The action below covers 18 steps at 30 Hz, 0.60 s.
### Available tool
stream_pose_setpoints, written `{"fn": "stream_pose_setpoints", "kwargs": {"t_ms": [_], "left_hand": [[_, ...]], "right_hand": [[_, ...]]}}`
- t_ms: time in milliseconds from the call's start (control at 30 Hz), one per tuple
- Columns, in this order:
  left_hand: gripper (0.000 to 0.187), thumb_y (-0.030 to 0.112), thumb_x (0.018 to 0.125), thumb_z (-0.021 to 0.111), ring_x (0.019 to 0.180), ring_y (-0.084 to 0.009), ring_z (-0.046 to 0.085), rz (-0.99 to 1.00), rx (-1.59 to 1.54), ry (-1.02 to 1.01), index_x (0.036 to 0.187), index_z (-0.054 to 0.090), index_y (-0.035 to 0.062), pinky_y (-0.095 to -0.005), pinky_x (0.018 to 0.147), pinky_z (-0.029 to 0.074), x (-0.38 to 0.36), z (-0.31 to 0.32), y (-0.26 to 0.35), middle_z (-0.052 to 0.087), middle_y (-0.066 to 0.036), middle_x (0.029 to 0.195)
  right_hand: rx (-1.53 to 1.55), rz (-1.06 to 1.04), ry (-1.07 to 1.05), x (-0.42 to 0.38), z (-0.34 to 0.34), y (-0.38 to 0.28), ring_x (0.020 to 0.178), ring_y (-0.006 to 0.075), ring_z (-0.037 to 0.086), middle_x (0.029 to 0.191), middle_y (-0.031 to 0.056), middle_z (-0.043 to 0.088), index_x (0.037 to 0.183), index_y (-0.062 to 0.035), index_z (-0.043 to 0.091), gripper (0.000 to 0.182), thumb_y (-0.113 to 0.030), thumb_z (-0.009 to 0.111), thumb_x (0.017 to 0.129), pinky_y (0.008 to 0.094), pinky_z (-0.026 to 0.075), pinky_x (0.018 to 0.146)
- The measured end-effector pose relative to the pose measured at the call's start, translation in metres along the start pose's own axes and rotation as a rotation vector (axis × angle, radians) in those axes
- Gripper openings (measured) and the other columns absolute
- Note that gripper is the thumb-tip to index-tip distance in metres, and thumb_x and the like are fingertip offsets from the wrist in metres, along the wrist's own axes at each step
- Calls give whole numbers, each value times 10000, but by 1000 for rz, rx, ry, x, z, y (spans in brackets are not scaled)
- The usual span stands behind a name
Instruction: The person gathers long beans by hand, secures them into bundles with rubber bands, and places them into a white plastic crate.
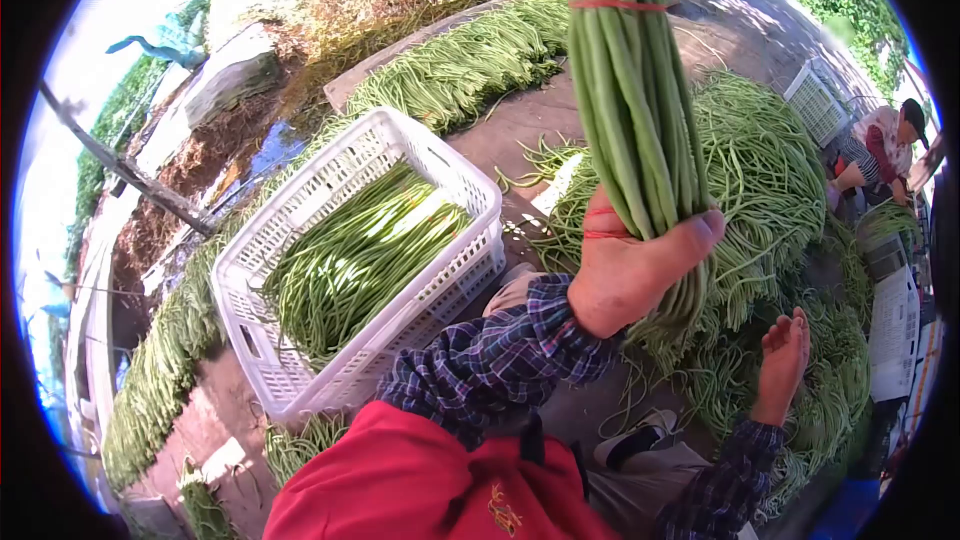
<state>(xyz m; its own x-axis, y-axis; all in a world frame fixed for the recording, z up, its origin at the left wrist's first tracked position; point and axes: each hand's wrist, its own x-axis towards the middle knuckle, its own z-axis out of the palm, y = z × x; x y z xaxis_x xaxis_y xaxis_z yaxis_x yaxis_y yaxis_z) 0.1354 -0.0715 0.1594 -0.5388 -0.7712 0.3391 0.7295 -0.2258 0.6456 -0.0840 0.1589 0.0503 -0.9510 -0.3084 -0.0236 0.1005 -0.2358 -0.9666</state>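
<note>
My left hand (635,270) is wrapped round the lower part of a bundle of long beans (635,100) and holds it up upright, close to the camera. A red rubber band (615,4) circles the bundle near its top. More red bands (605,224) sit on my left hand. My right hand (783,365) is held up at the lower right, fingers extended, nothing in it. It is nearest to a big heap of loose long beans (765,200). To the left, a white plastic crate (430,325) has long beans (370,260) lying lengthwise inside.
Rows of long beans (470,50) lie along the back and down the left side (160,390). At the right, another person (875,150) bends over beans near a second white crate (817,105). A wooden pole (130,170) leans at the left.
</note>
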Motion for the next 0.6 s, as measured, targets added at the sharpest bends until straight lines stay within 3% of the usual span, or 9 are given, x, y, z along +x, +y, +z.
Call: {"fn": "stream_pose_setpoints", "kwargs": {"t_ms": [67, 167, 233, 400, 500, 567, 600], "left_hand": [[511, 32, 759, 643, 739, -203, 598, 146, 188, 84, 1215, 415, 26, -350, 656, 497, 4, -13, 52, 599, -88, 798], [492, 100, 819, 599, 751, -229, 590, 488, 460, 99, 1236, 365, -14, -354, 705, 479, 6, -46, 125, 597, -125, 800], [466, 59, 781, 648, 775, -203, 602, 633, 538, 246, 1179, 425, -35, -342, 651, 496, 4, -68, 178, 608, -104, 833], [336, 76, 805, 632, 815, -197, 604, 953, 1079, 504, 1087, 487, -34, -329, 707, 517, -13, -122, 294, 618, -149, 890], [340, -2, 749, 680, 781, -169, 619, 1100, 1142, 566, 1049, 527, -45, -278, 665, 539, -9, -166, 325, 631, -133, 914], [401, -7, 745, 690, 797, -151, 610, 1129, 1487, 649, 1098, 505, -55, -278, 684, 536, -9, -198, 326, 622, -126, 960], [436, 3, 754, 689, 803, -138, 605, 1111, 1540, 523, 1138, 488, -45, -278, 695, 534, -10, -225, 322, 609, -119, 1007]], "right_hand": [[-62, 58, -17, 5, 14, 12, 748, 71, 550, 903, -8, 590, 1150, -106, 531, 274, -244, 548, 913, 220, 451, 662], [-74, 133, -89, 18, 21, 38, 748, 67, 547, 878, -16, 584, 1128, -104, 533, 255, -244, 544, 915, 221, 449, 663], [-77, 170, -87, 19, 31, 49, 741, 63, 546, 861, -24, 579, 1111, -103, 534, 242, -247, 541, 916, 222, 445, 653], [-151, 252, -176, 22, 56, 77, 720, 54, 541, 842, -35, 575, 1091, -119, 532, 213, -242, 538, 917, 216, 432, 629], [-176, 297, -210, 20, 69, 97, 716, 53, 538, 838, -37, 572, 1084, -126, 531, 196, -234, 531, 920, 215, 429, 627], [-210, 326, -216, 16, 73, 108, 712, 53, 535, 835, -39, 569, 1079, -128, 531, 186, -230, 525, 923, 214, 427, 626], [-239, 340, -220, 13, 73, 114, 703, 54, 532, 829, -40, 565, 1078, -128, 530, 181, -225, 520, 926, 213, 426, 624]]}}
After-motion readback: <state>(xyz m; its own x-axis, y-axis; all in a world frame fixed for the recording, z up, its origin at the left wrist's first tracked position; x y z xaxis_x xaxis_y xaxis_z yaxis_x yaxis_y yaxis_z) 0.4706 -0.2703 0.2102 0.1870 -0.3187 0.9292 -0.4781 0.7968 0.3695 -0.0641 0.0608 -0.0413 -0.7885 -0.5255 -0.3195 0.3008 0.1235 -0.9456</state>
